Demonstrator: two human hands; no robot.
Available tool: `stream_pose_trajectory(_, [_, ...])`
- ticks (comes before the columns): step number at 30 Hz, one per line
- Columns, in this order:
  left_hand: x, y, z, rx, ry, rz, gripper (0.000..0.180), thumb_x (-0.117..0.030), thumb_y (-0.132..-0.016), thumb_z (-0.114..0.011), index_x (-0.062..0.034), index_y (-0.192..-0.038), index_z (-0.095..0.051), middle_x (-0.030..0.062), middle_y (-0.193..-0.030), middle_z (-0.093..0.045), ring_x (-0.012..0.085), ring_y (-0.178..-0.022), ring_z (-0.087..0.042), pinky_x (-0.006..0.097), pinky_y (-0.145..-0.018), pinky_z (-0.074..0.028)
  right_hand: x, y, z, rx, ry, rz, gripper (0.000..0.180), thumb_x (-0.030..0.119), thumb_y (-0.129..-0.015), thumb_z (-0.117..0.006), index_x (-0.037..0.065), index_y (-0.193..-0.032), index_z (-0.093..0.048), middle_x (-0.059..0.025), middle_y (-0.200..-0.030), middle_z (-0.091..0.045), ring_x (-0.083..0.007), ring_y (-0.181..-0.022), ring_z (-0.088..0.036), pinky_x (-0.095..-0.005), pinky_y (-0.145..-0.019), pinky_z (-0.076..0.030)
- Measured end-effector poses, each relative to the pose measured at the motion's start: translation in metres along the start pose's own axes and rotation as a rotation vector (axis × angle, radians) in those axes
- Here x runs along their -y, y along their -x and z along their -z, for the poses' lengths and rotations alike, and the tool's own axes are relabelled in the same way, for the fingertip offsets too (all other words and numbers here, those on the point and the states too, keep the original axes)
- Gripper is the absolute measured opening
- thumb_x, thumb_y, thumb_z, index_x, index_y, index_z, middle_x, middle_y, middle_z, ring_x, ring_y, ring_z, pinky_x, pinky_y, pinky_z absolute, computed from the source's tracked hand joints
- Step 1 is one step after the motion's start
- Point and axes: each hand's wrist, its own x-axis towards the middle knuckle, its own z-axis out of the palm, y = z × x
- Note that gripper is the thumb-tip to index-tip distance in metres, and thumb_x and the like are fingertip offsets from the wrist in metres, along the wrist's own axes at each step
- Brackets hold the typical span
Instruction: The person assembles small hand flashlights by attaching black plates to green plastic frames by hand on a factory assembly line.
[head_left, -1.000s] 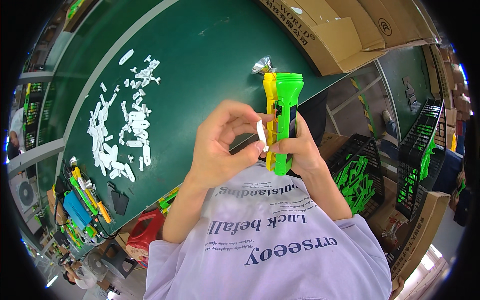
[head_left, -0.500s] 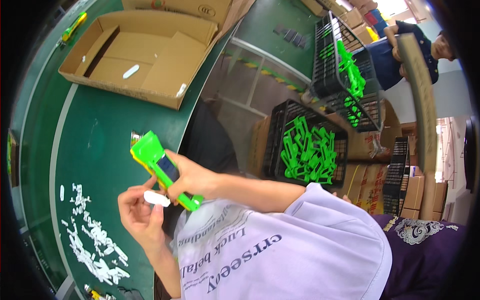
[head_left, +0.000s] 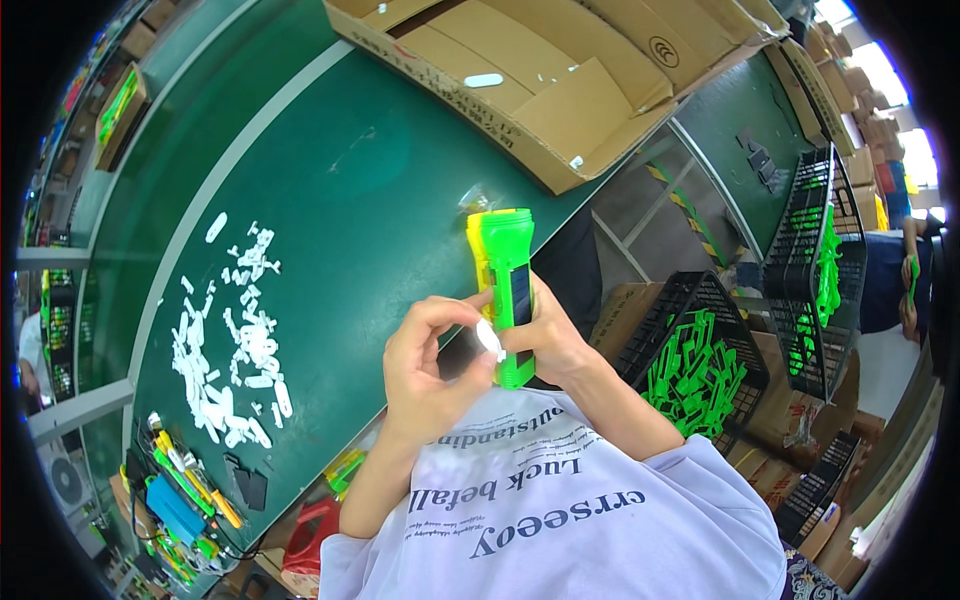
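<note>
My right hand point(head_left: 560, 338) is wrapped round a green and yellow flashlight point(head_left: 512, 238), its wide head pointing away from me. A dark panel point(head_left: 521, 290) sits in the green side of the body. Between thumb and fingertips, my left hand point(head_left: 425, 365) pinches a small white oval plastic piece point(head_left: 489, 338) close beside the flashlight's handle. Whether the piece touches the flashlight, I cannot tell. Part of the handle is hidden behind my fingers.
Many loose white plastic parts point(head_left: 250, 345) lie on the green table point(head_left: 330, 230). An open cardboard box point(head_left: 560, 165) stands at the far side. Tools point(head_left: 185, 480) lie at the near left. Black crates point(head_left: 720, 290) of green parts stand right, near another person point(head_left: 885, 280).
The view has turned, so the box and crates sit farther right. In the picture, the flashlight has swung more upright. My left hand still pinches the white piece.
</note>
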Motion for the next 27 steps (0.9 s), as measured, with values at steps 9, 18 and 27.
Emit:
stream_pose_trajectory(9, [-0.008,-0.009,0.009,-0.073,0.271,0.191,0.036,0.006,-0.077,-0.066,-0.0008,-0.109,-0.051,0.01,-0.104,-0.059,0.0265,-0.114,-0.06,0.035,-0.094,-0.049,0.001,-0.003,-0.003,0.022,0.015,-0.069,0.073,-0.015,-0.058,-0.065,0.004,-0.125,-0.041,-0.0097,-0.097,-0.061,-0.0196,-0.084,-0.066,-0.034,-0.07,-0.056])
stream_pose_trajectory(18, [-0.009,-0.015,0.005,-0.132,0.193,0.186,0.033,0.009,-0.079,-0.063,-0.0007,-0.108,-0.05,0.0084,-0.102,-0.059,0.0178,-0.103,-0.061,0.03,-0.09,-0.049,0.002,-0.003,-0.006,0.018,0.021,-0.08,0.077,-0.015,-0.059,-0.066,0.004,-0.129,-0.038,-0.012,-0.104,-0.061,-0.0186,-0.078,-0.065,-0.0345,-0.069,-0.057])
stream_pose_trajectory(27, [-0.007,-0.018,0.015,-0.157,0.104,0.207,0.031,0.009,-0.079,-0.066,0.0007,-0.104,-0.051,0.0045,-0.088,-0.06,0.0103,-0.079,-0.061,0.026,-0.076,-0.052,-0.001,-0.003,-0.011,-0.015,0.084,0.016,0.066,-0.012,-0.058,-0.069,0.003,-0.119,-0.047,-0.0074,-0.092,-0.059,-0.0176,-0.078,-0.064,-0.0335,-0.071,-0.058])
